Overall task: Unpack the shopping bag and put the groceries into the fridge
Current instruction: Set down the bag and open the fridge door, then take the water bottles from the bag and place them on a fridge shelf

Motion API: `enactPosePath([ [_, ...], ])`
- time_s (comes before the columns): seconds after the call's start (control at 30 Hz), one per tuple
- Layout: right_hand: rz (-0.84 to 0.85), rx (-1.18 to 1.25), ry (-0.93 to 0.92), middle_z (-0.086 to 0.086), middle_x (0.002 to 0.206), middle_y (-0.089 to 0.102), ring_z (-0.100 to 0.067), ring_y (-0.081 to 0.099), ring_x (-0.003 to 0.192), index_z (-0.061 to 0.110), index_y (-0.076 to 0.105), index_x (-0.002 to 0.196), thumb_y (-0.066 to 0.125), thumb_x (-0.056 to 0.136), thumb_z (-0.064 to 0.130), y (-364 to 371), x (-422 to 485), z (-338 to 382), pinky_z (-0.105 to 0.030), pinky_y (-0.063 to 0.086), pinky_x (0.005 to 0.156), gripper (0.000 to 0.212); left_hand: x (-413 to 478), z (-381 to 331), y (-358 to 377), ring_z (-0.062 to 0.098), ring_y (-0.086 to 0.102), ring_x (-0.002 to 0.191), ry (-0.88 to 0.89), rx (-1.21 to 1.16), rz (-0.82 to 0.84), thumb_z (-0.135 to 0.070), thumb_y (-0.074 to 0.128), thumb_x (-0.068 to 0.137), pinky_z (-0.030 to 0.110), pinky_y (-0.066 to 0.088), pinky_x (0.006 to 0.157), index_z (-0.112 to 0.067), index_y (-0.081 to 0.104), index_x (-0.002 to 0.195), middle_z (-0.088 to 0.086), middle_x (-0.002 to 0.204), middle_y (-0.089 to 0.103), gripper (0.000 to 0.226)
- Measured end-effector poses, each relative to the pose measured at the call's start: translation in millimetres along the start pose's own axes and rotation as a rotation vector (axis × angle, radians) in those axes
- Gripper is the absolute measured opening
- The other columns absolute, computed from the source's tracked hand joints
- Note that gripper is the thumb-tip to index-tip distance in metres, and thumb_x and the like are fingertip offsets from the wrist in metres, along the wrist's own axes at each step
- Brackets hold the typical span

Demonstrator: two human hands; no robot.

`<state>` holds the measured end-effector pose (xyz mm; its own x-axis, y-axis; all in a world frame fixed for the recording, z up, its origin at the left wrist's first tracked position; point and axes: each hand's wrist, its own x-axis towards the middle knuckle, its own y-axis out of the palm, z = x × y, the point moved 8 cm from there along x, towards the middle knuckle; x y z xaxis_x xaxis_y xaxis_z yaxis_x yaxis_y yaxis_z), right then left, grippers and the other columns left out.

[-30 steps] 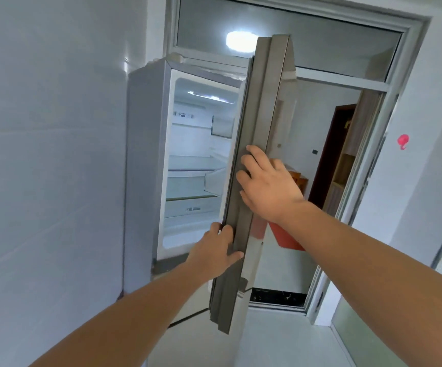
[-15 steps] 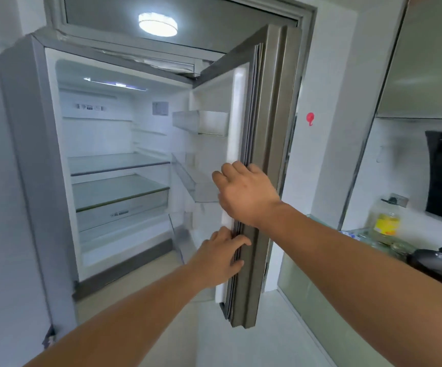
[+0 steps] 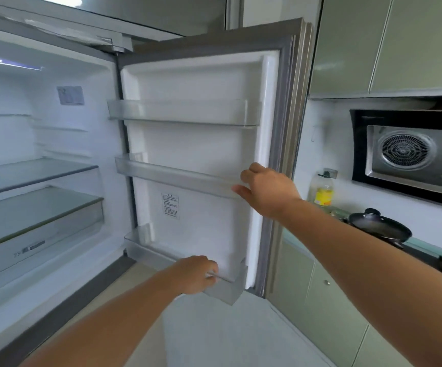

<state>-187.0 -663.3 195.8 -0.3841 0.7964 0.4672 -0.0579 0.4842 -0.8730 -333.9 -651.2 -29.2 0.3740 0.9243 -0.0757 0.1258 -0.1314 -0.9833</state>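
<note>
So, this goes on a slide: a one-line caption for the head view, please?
Fridge door open wide, left hand on the bottom door bin, right hand by the middle bin.

You have swung the grey, white-lined fridge door (image 3: 201, 144) wide open: a second ago it stood edge-on to you, and now its inner face looks at you. Your right hand (image 3: 267, 192) has left the door's edge and lies at the right end of the clear plastic middle door bin (image 3: 177, 176). Your left hand (image 3: 196, 274) has dropped from that edge to the front rim of the clear plastic bottom door bin (image 3: 222, 292), fingers curled on it. Your head has turned right, so the black range hood (image 3: 408, 152) now shows large, with the black frying pan (image 3: 381, 226) and yellow-labelled oil bottle (image 3: 323, 192) below it.
</note>
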Motion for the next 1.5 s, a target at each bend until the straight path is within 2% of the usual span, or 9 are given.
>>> enactPosePath([
  [0.23, 0.07, 0.096, 0.216, 0.005, 0.151, 0.038, -0.035, 0.061, 0.11, 0.019, 0.041, 0.138, 0.037, 0.106, 0.037, 40.4, 24.1, -56.1, -0.038, 0.047, 0.075, 0.037, 52.1, -15.1, 19.1, 0.031, 0.052, 0.12, 0.091, 0.099, 0.025, -0.037, 0.047, 0.094, 0.043, 0.046, 0.098, -0.026, 0.043, 0.144, 0.007, 0.132, 0.051, 0.052],
  [0.43, 0.162, 0.104, 0.316, 0.015, 0.168, 0.002, -0.034, 0.051, 0.131, 0.027, 0.012, 0.157, 0.039, 0.105, 0.028, 61.4, 31.0, -79.5, -0.046, 0.049, 0.093, 0.059, 89.0, -22.5, 18.3, 0.033, 0.048, 0.118, 0.11, 0.14, 0.0, -0.03, 0.047, 0.095, 0.042, 0.047, 0.095, -0.024, 0.041, 0.145, 0.008, 0.13, 0.047, 0.051],
  [0.5, 0.185, 0.105, 0.325, 0.012, 0.168, 0.005, -0.033, 0.049, 0.134, 0.029, 0.004, 0.159, 0.04, 0.104, 0.027, 63.5, 29.0, -82.0, -0.046, 0.048, 0.095, 0.065, 96.4, -23.8, 17.4, 0.032, 0.047, 0.118, 0.106, 0.146, 0.001, -0.03, 0.047, 0.094, 0.042, 0.047, 0.094, -0.025, 0.04, 0.147, 0.007, 0.132, 0.046, 0.054],
  [0.67, 0.245, 0.15, 0.321, -0.007, 0.151, 0.04, -0.034, 0.054, 0.125, 0.043, -0.017, 0.155, 0.051, 0.101, 0.037, 66.3, 15.2, -82.8, -0.049, 0.049, 0.097, 0.087, 105.2, -24.8, 18.5, 0.031, 0.046, 0.122, 0.1, 0.159, 0.016, -0.035, 0.049, 0.094, 0.045, 0.046, 0.097, -0.024, 0.033, 0.152, 0.007, 0.138, 0.044, 0.061],
  [0.73, 0.253, 0.198, 0.341, -0.009, 0.143, 0.047, -0.033, 0.053, 0.124, 0.045, -0.012, 0.155, 0.055, 0.099, 0.041, 66.3, 7.4, -86.4, -0.048, 0.048, 0.099, 0.088, 105.2, -25.2, 18.3, 0.031, 0.045, 0.125, 0.103, 0.149, 0.036, -0.038, 0.049, 0.094, 0.046, 0.045, 0.099, -0.023, 0.031, 0.152, 0.007, 0.14, 0.043, 0.062],
  [0.87, 0.319, 0.197, 0.4, -0.007, 0.144, 0.052, -0.03, 0.051, 0.128, 0.033, 0.026, 0.154, 0.058, 0.094, 0.047, 67.4, -18.3, -99.6, -0.046, 0.046, 0.103, 0.069, 99.0, -25.8, 12.0, 0.032, 0.037, 0.137, 0.078, 0.028, 0.108, -0.043, 0.049, 0.096, 0.046, 0.039, 0.107, -0.02, 0.033, 0.152, 0.009, 0.149, 0.04, 0.063],
  [0.97, 0.418, 0.112, 0.377, -0.004, 0.138, 0.057, -0.027, 0.054, 0.124, 0.027, 0.046, 0.145, 0.056, 0.095, 0.048, 69.7, -46.0, -102.7, -0.04, 0.046, 0.102, 0.055, 90.6, -29.1, -6.5, 0.032, 0.041, 0.134, 0.069, -0.009, 0.055, -0.044, 0.05, 0.095, 0.044, 0.042, 0.104, -0.017, 0.046, 0.142, 0.009, 0.143, 0.044, 0.054],
  [1.37, 0.563, 0.146, 0.499, 0.003, 0.145, 0.053, -0.021, 0.05, 0.132, 0.032, 0.05, 0.141, 0.057, 0.091, 0.057, 85.8, -155.6, -129.0, -0.042, 0.041, 0.11, 0.057, 55.5, -81.0, -57.8, 0.02, 0.045, 0.135, 0.109, -0.018, -0.015, -0.053, 0.052, 0.094, 0.037, 0.04, 0.108, -0.027, 0.042, 0.149, -0.001, 0.151, 0.044, 0.062],
  [1.5, 0.554, 0.206, 0.578, 0.002, 0.127, 0.064, -0.018, 0.061, 0.114, 0.032, 0.051, 0.14, 0.058, 0.091, 0.056, 72.7, -196.5, -147.3, -0.04, 0.048, 0.102, 0.055, 53.0, -131.4, -55.2, 0.021, 0.047, 0.132, 0.174, -0.033, -0.006, -0.049, 0.055, 0.095, 0.033, 0.041, 0.105, -0.023, 0.045, 0.147, 0.002, 0.147, 0.048, 0.059],
])
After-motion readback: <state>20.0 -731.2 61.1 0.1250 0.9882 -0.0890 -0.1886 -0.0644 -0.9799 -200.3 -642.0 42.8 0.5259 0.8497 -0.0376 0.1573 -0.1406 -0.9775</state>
